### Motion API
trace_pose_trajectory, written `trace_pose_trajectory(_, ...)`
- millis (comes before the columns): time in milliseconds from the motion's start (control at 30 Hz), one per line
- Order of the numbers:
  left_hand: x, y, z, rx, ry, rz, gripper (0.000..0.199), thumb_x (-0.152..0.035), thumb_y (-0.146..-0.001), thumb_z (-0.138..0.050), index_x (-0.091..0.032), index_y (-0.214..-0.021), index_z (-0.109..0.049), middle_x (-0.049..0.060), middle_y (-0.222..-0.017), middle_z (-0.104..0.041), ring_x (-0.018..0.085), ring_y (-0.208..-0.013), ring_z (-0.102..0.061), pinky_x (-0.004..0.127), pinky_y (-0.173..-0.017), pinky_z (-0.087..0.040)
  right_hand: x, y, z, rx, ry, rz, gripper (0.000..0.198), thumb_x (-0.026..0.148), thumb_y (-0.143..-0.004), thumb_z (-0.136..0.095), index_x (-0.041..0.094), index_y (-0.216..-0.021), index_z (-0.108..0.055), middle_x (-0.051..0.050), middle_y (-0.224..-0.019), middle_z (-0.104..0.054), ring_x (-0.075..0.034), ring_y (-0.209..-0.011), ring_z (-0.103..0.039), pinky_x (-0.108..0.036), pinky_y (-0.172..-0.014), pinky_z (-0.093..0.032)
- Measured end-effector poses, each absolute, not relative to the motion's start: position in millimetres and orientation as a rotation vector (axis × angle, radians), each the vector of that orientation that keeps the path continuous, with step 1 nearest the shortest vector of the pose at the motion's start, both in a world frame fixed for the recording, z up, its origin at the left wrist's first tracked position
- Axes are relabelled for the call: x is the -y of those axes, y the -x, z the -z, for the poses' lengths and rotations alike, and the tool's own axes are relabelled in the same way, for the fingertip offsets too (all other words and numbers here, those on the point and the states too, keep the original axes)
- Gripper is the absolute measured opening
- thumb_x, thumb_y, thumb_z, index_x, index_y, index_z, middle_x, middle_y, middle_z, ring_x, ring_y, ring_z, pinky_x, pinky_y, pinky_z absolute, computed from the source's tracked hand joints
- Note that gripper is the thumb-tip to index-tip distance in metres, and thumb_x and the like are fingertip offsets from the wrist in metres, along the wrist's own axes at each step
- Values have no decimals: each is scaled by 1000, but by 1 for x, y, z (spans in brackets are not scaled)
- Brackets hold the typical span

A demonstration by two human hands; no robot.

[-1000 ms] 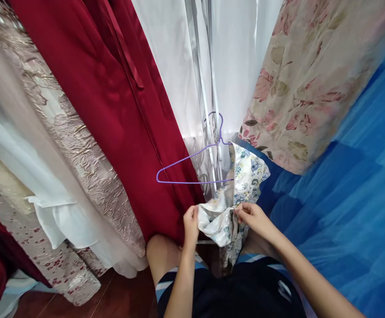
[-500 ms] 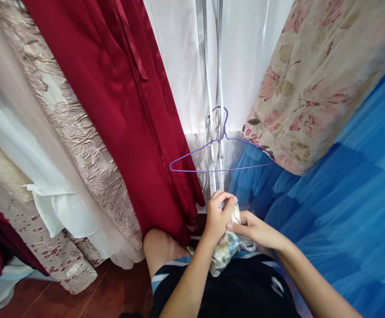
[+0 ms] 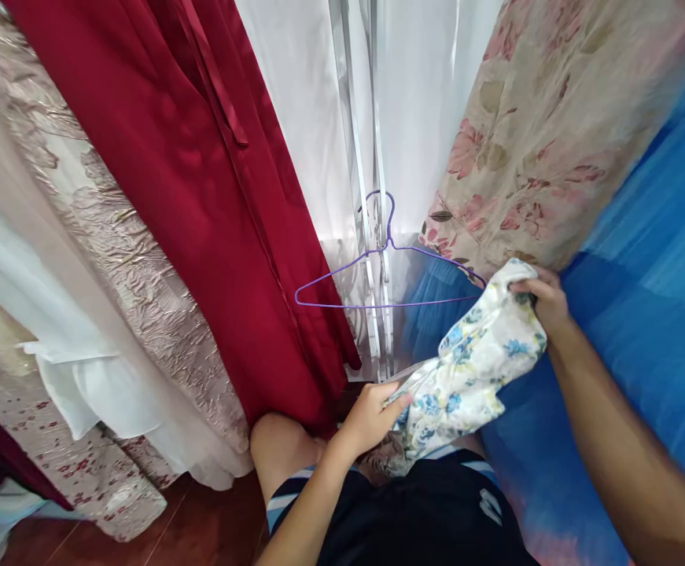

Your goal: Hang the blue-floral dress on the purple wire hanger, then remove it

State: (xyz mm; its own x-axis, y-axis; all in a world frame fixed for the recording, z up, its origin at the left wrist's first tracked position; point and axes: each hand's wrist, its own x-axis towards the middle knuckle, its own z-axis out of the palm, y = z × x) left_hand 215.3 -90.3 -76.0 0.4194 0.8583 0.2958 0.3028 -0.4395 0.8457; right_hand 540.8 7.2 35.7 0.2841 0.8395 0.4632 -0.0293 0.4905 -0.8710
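Observation:
A white garment with blue and yellow flowers (image 3: 465,373) is stretched between my two hands above my lap; its exact kind does not show. My left hand (image 3: 377,413) pinches its lower left edge, near a thin pale strap or band. At the upper right, my right hand (image 3: 546,299) grips the opposite end, fingers closed round the cloth. A purple wire hanger (image 3: 389,305) hangs just beyond my hands, with nothing on it. The garment's upper part comes close to the hanger's right end.
Long hanging clothes surround me: a dark red satin one (image 3: 200,212), a beige floral one (image 3: 513,157), blue tulle (image 3: 631,314) and white cloth (image 3: 295,94). Silver straps (image 3: 354,134) run down behind the hanger. Reddish floor tiles (image 3: 200,519) show at lower left.
My right hand has moved up and right, pulling out the bunched garment so it spreads wide. My left hand has come slightly down and left, still holding it.

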Motion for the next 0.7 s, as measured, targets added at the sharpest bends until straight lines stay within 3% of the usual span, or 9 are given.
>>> trace_pose_trajectory(100,93,-226,58,-967,-1971,-1069,42,-43,-97,-52,-15,-67,-45,-2,-68,-43,12,-68,-41,24,-64,-32,-54,-534,-53,1181,900,-722,9,18,-66,-67,17,-62,-59,6,-57,-55,-8,-55,-44,-24,-54,-32)
trace_pose_trajectory(200,93,-223,42,-962,-1830,-1134,40,-47,-96,-53,-15,-72,-50,-1,-69,-42,11,-67,-39,23,-61,-31,-81,-513,-64,1276,921,-853,8,23,-73,-69,16,-73,-65,4,-65,-61,-9,-60,-50,-21,-56,-37)
trace_pose_trajectory(367,70,-158,33,-1014,-1700,-1107,42,-53,-92,-54,-14,-78,-58,1,-71,-49,14,-67,-43,25,-60,-35,-74,-497,-72,1438,884,-1222,30,37,-71,-81,16,-88,-68,-1,-72,-69,-13,-58,-59,-23,-53,-46)
trace_pose_trajectory(433,55,-120,33,-1140,-1863,-1085,41,-48,-93,-49,-15,-71,-58,3,-75,-53,17,-73,-49,29,-68,-41,-64,-500,-73,1499,843,-1317,34,37,-70,-83,16,-92,-70,-2,-74,-72,-13,-57,-61,-22,-53,-47)
trace_pose_trajectory(500,37,-85,30,-1352,-2161,-981,30,-37,-93,-48,-17,-77,-64,6,-87,-60,21,-87,-54,35,-85,-44,-57,-503,-73,1547,825,-1344,35,35,-69,-84,15,-95,-72,-3,-77,-74,-13,-58,-63,-22,-52,-47)
trace_pose_trajectory(567,19,-60,24,-1564,-2424,-806,23,-29,-92,-46,-21,-90,-68,5,-98,-64,24,-105,-53,45,-104,-34,-53,-502,-72,1586,814,-1361,36,35,-68,-85,14,-96,-74,-5,-79,-76,-15,-61,-66,-23,-54,-48)
trace_pose_trajectory(633,0,-46,13,-1699,-2549,-640,25,-26,-93,-44,-27,-106,-66,4,-110,-67,27,-115,-50,52,-109,-27,-52,-498,-69,1606,795,-1370,37,34,-67,-85,15,-97,-75,-6,-82,-77,-17,-65,-69,-25,-58,-51)
trace_pose_trajectory(700,-18,-42,-3,-1779,-2566,-605,29,-26,-95,-41,-29,-116,-61,5,-122,-65,28,-115,-50,53,-104,-32,-51,-494,-67,1597,781,-1373,37,34,-67,-84,15,-98,-75,-6,-83,-77,-18,-68,-70,-26,-60,-52)
